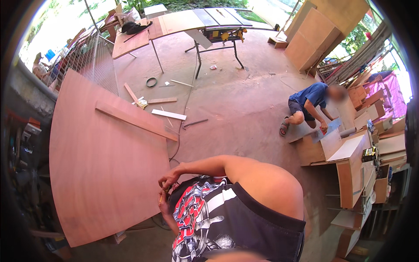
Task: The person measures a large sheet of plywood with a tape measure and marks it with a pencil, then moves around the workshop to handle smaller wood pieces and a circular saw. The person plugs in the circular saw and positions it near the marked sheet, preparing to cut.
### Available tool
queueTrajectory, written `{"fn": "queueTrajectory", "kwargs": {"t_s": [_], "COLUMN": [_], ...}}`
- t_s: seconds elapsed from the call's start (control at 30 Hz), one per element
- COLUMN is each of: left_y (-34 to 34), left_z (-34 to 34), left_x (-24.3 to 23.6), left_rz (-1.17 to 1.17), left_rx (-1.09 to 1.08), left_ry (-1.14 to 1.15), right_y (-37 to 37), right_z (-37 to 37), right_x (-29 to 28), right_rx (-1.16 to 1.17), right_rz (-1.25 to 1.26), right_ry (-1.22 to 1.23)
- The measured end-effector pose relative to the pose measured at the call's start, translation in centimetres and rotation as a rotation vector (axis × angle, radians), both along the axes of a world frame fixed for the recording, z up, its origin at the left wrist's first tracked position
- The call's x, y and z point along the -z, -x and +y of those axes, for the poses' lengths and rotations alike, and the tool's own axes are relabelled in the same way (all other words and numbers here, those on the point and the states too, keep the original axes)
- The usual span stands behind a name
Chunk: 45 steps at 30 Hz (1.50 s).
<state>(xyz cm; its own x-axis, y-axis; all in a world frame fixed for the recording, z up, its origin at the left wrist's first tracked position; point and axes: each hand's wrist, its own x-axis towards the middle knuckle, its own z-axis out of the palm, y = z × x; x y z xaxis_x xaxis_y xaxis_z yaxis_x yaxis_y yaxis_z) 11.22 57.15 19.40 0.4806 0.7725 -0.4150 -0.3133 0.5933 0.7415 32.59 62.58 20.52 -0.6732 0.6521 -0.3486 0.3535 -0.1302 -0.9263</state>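
Observation:
My right hand (pixel 171 177) is closed, its fingers curled in front of my black printed shirt (pixel 209 209). Just below it my left hand (pixel 164 205) is closed too, with a thin orange stick (pixel 160 196), pencil-like, along its fingers. The hands nearly meet, and what lies inside the right one is hidden. Both are beside the right edge of a large reddish plywood sheet (pixel 100 174). A long wooden strip (pixel 135 120) lies across the sheet's upper part and sticks out past its edge.
Wood offcuts (pixel 162 101), a white strip (pixel 169 114), a black ring (pixel 151 82) and a cable lie on the floor. Beyond stands a long worktable (pixel 183 19). At right a person in blue (pixel 310 98) crouches by wooden boxes (pixel 345 153). Tall cabinet panels (pixel 312 39) stand behind.

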Motion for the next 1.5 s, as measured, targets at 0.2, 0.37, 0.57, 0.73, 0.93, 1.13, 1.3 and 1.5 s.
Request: {"fn": "queueTrajectory", "kwargs": {"t_s": [0.2, 0.37, 0.57, 0.73, 0.93, 1.13, 1.3, 1.5], "left_y": [3.7, 6.2, 6.8, 6.8, 6.3, 6.1, 9.1, 14.0], "left_z": [7.1, 10.3, 11.1, 11.3, 12.8, 13.3, 12.3, 10.3], "left_x": [-4.3, -6.6, -6.5, -6.1, -6.3, -5.9, -5.2, -3.3], "left_rz": [-0.005, 0.090, 0.089, 0.109, 0.181, -0.041, -0.040, 0.200], "left_rx": [-0.039, -0.021, 0.004, -0.025, 0.084, -0.028, -0.247, -0.404], "left_ry": [-0.094, -0.205, -0.196, -0.142, -0.144, -0.075, -0.040, 0.011], "right_y": [4.4, 6.2, 7.4, 7.6, 6.8, 5.0, 3.8, 2.6], "right_z": [6.4, 8.9, 10.0, 10.2, 11.1, 12.2, 15.7, 19.8], "right_x": [-6.9, -10.3, -9.0, -7.6, -7.0, -5.8, -3.7, -1.9], "right_rx": [0.043, 0.032, 0.047, 0.057, 0.067, 0.058, -0.068, -0.217], "right_rz": [-0.021, -0.064, -0.082, -0.048, -0.039, 0.102, 0.056, -0.154], "right_ry": [-0.081, -0.122, -0.252, -0.211, -0.244, -0.197, -0.349, -0.552]}}
